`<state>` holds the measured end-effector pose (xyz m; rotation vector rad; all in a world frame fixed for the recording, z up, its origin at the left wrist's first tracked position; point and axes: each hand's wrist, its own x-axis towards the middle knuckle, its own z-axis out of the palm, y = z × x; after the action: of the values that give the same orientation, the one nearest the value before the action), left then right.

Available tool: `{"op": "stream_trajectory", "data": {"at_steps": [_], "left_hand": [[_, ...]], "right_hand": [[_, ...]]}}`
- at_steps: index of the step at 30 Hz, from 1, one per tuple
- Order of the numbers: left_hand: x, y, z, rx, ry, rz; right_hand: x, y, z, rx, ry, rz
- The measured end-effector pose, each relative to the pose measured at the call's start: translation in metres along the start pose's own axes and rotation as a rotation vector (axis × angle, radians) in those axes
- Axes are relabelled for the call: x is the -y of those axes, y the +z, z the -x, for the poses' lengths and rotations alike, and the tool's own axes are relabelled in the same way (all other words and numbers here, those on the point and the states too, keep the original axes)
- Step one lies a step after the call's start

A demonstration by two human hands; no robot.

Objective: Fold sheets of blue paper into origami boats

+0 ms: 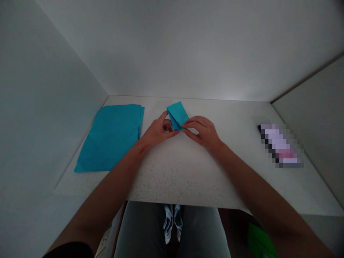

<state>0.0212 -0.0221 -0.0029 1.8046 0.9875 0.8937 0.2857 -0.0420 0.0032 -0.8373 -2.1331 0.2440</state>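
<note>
A small folded piece of blue paper [177, 114] stands tilted at the middle of the white table [172, 175]. My left hand [158, 130] pinches its lower left edge with thumb and fingers. My right hand [202, 132] pinches its lower right corner, fingers curled together. Both hands meet at the base of the fold.
A stack of blue paper sheets [111, 136] lies flat at the left of the table. A blurred flat object [281, 145] lies at the right. White walls close in the table at the left, back and right. My legs show below the front edge.
</note>
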Motion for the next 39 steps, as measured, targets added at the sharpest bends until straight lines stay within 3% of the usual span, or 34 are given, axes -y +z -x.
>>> {"op": "stream_trajectory", "data": {"at_steps": [7,15,21,25,29,35,39], "left_hand": [[-0.005,0.005,0.005,0.065,-0.004,0.238],[-0.002,-0.003,-0.002,0.024,-0.055,0.104],[-0.002,-0.008,-0.009,-0.065,-0.074,0.267],[-0.004,-0.009,-0.008,-0.068,-0.100,0.267],[0.003,-0.009,-0.009,-0.033,-0.117,0.307],[0.007,-0.008,-0.007,0.034,-0.099,0.245],[0.008,-0.007,-0.007,0.003,-0.114,0.197]], "right_hand": [[0.000,0.001,-0.001,0.165,-0.087,0.034],[-0.004,0.000,0.004,0.073,-0.053,-0.008],[-0.016,0.004,0.006,0.001,0.132,-0.053],[-0.035,0.010,0.009,-0.091,0.314,-0.334],[-0.042,0.013,0.011,0.001,0.483,-0.633],[-0.032,0.008,0.007,0.112,0.478,-0.712],[-0.028,0.006,0.005,0.078,0.522,-0.718]]}}
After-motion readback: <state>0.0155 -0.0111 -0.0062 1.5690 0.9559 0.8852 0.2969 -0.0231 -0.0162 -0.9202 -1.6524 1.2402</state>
